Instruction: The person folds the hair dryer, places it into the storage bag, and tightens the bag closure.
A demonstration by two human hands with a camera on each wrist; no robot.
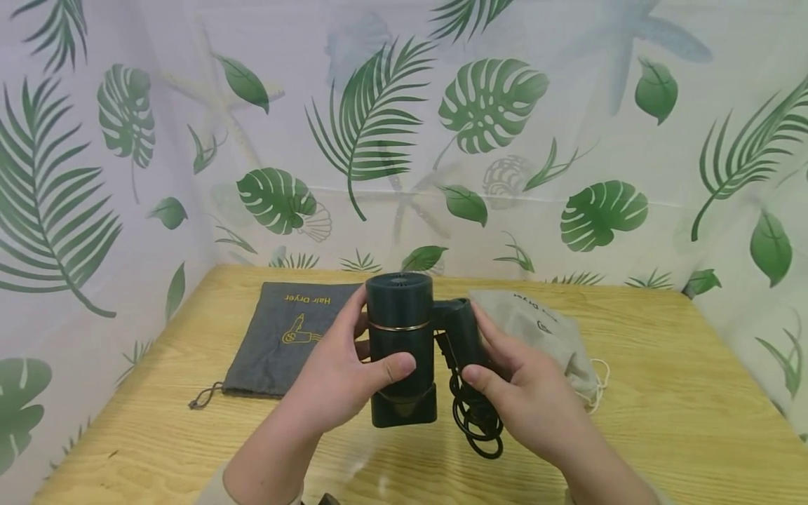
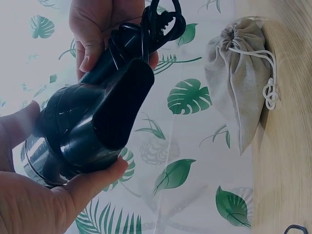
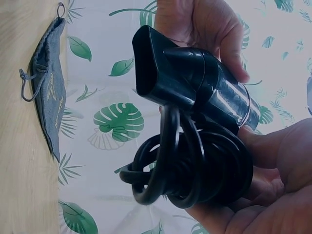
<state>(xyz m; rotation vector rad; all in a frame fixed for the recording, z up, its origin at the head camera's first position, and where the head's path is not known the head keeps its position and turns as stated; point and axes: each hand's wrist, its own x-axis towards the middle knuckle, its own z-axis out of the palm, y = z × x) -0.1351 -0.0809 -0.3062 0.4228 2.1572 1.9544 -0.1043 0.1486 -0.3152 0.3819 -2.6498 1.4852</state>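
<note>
A dark hair dryer (image 1: 401, 308) is held up over the table, its round vented end uppermost and its flat nozzle (image 1: 404, 410) pointing down. My left hand (image 1: 344, 372) grips the barrel, thumb across its front. My right hand (image 1: 527, 389) holds the folding handle (image 1: 466, 333), which is swung partly alongside the barrel. A black power cord (image 3: 195, 156), looped in a bundle, hangs by the handle beneath the right hand. In the right wrist view the nozzle's slot opening (image 3: 146, 63) shows. Fingers behind the barrel are mostly hidden.
On the table (image 1: 189, 449) at the left lies a flat dark grey drawstring pouch (image 1: 265, 351) printed "Hair Dryer". A light beige drawstring pouch (image 1: 555, 330) lies behind the right hand, with white cords. A leaf-patterned cloth (image 1: 404, 140) hangs around the back and sides.
</note>
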